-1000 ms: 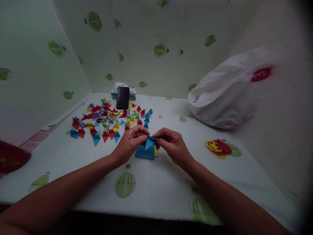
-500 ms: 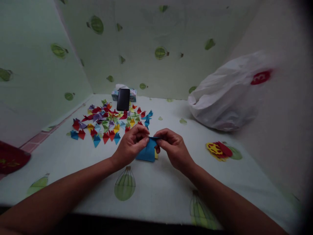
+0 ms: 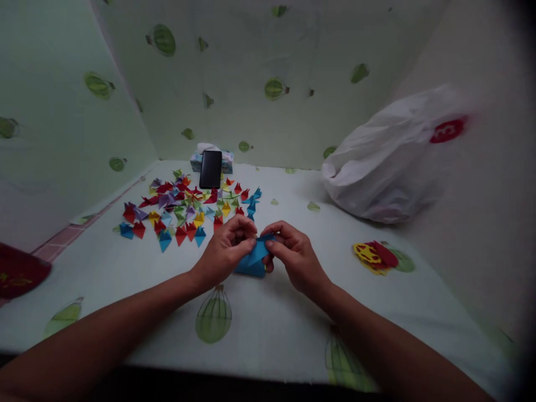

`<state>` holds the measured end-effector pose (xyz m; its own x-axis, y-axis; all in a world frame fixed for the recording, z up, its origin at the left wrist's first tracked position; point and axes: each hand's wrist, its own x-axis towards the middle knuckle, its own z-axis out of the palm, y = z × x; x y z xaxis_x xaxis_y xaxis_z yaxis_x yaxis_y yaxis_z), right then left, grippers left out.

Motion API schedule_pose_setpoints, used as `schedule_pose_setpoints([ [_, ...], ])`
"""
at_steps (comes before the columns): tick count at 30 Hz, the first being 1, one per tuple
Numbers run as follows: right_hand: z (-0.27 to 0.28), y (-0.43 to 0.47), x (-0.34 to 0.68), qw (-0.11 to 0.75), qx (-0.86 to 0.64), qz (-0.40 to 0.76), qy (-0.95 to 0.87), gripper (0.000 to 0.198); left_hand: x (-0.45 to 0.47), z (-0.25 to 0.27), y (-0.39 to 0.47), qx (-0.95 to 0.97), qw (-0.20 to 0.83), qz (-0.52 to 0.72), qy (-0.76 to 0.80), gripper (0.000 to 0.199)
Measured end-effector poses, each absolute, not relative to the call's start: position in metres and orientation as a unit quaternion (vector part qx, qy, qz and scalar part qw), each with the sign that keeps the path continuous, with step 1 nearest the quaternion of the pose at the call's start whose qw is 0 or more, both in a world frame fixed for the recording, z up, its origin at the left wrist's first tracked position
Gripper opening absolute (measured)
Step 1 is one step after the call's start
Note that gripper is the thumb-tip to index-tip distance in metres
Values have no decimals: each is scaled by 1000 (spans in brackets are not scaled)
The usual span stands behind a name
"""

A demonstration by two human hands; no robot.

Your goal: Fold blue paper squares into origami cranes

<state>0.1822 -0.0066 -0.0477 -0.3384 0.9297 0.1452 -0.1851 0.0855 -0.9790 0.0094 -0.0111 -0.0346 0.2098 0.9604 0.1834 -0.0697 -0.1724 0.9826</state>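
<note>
A small folded piece of blue paper [image 3: 260, 249] is pinched between my two hands above the table. My left hand [image 3: 226, 247] grips its left side between thumb and fingers. At its right side, my right hand [image 3: 295, 254] holds it the same way, thumb in front and fingers behind. Directly below lies more blue paper [image 3: 251, 268], flat and partly covered by the hands. Just beyond my left hand spreads a pile of small folded paper pieces [image 3: 180, 209] in red, blue, yellow, green and purple.
A black phone [image 3: 210, 169] leans on a tissue box [image 3: 227, 161] at the back. On the right stand a white plastic bag [image 3: 377, 167] and, nearer, yellow and red cut-outs [image 3: 374, 257]. Something red [image 3: 23, 271] sits at the left edge. Balloon-patterned cloth covers table [image 3: 167, 329] and walls.
The held blue paper has tilted, so its broad face now shows between my hands instead of a thin edge. Both hands stay nearly in place, the right one slightly further left.
</note>
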Motion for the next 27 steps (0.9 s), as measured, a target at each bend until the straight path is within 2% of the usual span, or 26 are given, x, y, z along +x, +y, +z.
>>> schedule_pose_setpoints([
  [13, -50, -5, 186, 492, -322, 521, -619, 14, 10, -41, -9, 489, 609, 503, 370, 25],
  [17, -51, -5, 186, 493, -321, 521, -619, 15, 9, -40, -10, 504, 599, 503, 367, 22],
  [22, -50, -7, 186, 498, -317, 462, -662, 18, 9, -40, -9, 523, 569, 513, 373, 20],
  [27, -45, -6, 186, 488, -314, 536, -613, 12, 9, -41, -6, 517, 564, 526, 371, 21],
])
